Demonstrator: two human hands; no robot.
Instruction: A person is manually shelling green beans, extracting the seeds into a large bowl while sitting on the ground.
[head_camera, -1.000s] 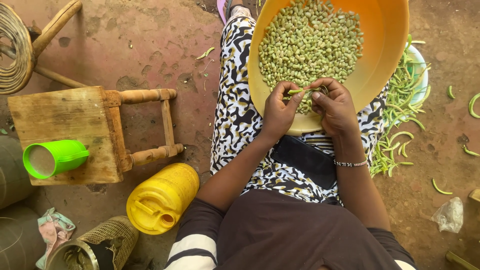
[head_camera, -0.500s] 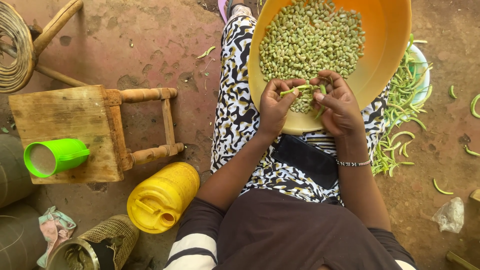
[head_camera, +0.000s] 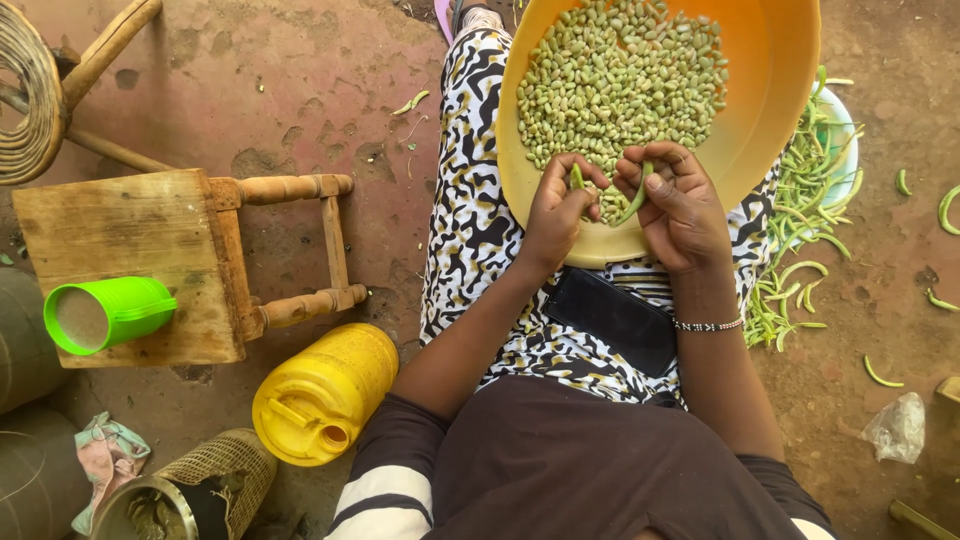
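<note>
Both hands meet over the near rim of an orange basin (head_camera: 770, 90) that rests on the person's lap, and together they pinch one green pod (head_camera: 637, 197): the left hand (head_camera: 555, 215) grips its left end (head_camera: 577, 178) with curled fingers, the right hand (head_camera: 682, 205) closes thumb and fingers on the curved right part, so the pod spans the small gap between them just above the basin's inner wall. The basin holds a heap of pale green shelled beans (head_camera: 620, 80), piled toward its far side, with a few lying right under the hands. A dark phone (head_camera: 612, 320) lies on the lap just below the basin. On the ground to the right, a pile of empty pods (head_camera: 800, 240) spreads beside the leg. To the left stands a wooden stool (head_camera: 150, 250) with a green cup (head_camera: 105, 312) lying on it, and a yellow jerrycan (head_camera: 325, 395) lies near the stool
</note>
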